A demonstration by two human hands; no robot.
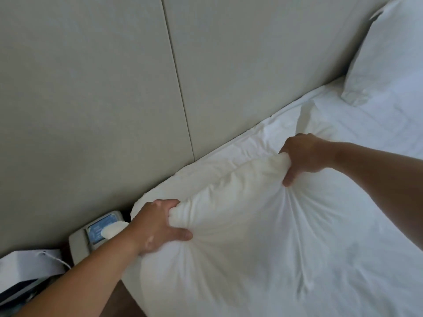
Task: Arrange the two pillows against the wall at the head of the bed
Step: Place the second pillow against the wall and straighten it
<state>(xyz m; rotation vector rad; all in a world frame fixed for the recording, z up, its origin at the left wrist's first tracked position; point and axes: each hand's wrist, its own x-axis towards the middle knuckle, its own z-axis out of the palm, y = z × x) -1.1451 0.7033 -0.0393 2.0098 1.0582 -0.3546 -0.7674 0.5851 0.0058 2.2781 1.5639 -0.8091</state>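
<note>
A white pillow [263, 236] lies at the near left corner of the bed, its top edge close to the padded wall [103, 88]. My left hand [158, 227] is bunched on its left upper corner. My right hand [304, 156] grips its upper edge farther right, fabric puckered under both. A second white pillow [389, 56] leans upright against the wall at the far right of the bed.
A white sheet [343, 124] covers the mattress between the two pillows. Left of the bed, low against the wall, stands a grey telephone [91, 239] with a blue card on it. A white bag [25, 264] and a cable lie at the bottom left.
</note>
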